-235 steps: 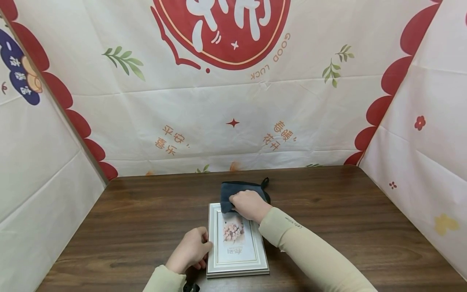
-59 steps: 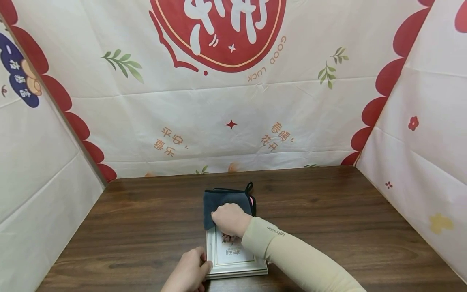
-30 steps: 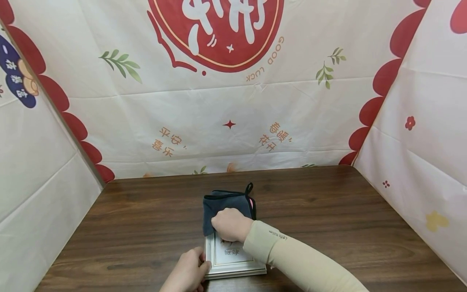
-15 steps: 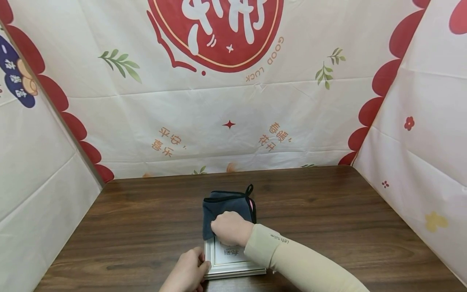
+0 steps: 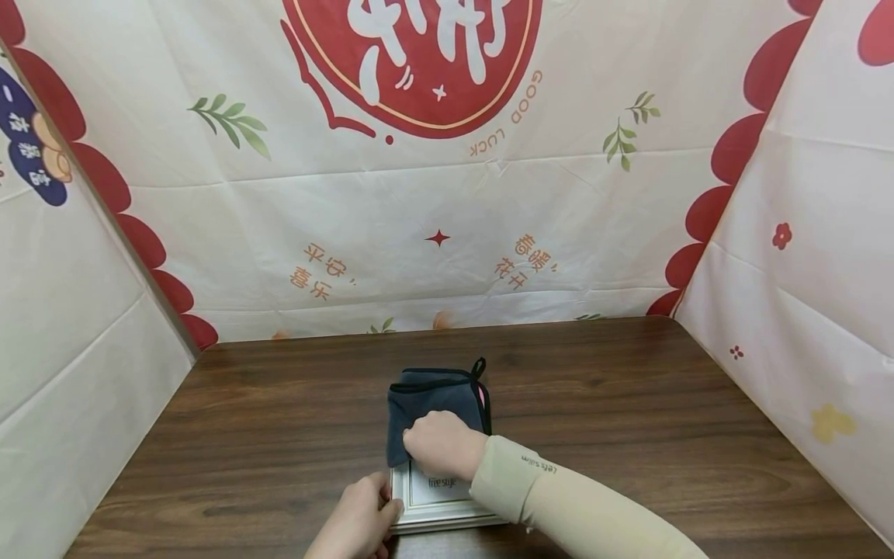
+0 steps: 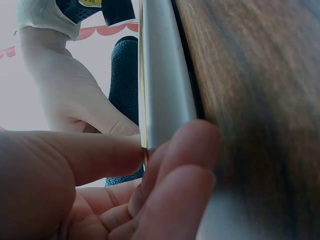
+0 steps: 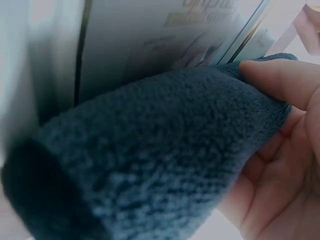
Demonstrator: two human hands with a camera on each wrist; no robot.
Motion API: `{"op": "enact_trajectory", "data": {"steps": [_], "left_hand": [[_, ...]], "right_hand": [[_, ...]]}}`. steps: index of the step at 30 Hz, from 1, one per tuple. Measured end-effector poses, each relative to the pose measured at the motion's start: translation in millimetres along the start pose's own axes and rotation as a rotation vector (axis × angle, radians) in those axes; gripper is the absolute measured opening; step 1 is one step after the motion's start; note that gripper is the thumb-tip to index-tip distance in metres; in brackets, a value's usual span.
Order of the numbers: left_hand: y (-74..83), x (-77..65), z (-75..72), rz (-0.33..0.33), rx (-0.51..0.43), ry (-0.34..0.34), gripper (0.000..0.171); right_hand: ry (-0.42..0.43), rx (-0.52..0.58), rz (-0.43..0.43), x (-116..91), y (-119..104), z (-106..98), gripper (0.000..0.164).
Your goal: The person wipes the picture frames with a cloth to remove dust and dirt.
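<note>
A white picture frame (image 5: 447,512) lies flat on the table, its far part covered by a folded dark blue cloth (image 5: 429,400) with black edging and a loop. My right hand (image 5: 445,444) grips the cloth and presses it onto the frame's glass; the right wrist view shows the thumb on top of the fuzzy cloth (image 7: 160,135). At the frame's near left corner, my left hand (image 5: 358,516) pinches the edge. In the left wrist view its thumb and fingers lie on either side of the white frame rim (image 6: 167,75).
The brown wooden table (image 5: 279,419) reaches to a white printed fabric backdrop (image 5: 377,217) at the back and both sides. Dark table surface shows left, right and beyond the frame.
My right hand and the cloth have slid down the frame toward its near edge, covering more of the print. The left hand has moved from the left side to the near corner.
</note>
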State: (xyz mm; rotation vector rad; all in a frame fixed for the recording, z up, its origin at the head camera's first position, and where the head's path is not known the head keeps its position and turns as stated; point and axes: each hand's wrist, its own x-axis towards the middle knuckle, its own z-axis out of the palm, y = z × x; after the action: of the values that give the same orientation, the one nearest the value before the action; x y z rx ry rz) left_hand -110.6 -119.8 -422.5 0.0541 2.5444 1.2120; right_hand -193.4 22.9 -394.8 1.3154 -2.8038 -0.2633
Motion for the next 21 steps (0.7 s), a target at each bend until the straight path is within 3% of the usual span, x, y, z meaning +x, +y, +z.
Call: {"op": "enact_trajectory", "data": {"steps": [5, 21], "left_hand": [[1.3, 1.1, -0.4, -0.047, 0.003, -0.02, 0.012], [1.1, 1.3, -0.4, -0.054, -0.009, -0.035, 0.013]], "right_hand": [[0.01, 0.0, -0.02, -2.4, -1.2, 0.8, 0.008], [0.039, -0.03, -0.047, -9.4, -7.7, 2.2, 0.012]]}}
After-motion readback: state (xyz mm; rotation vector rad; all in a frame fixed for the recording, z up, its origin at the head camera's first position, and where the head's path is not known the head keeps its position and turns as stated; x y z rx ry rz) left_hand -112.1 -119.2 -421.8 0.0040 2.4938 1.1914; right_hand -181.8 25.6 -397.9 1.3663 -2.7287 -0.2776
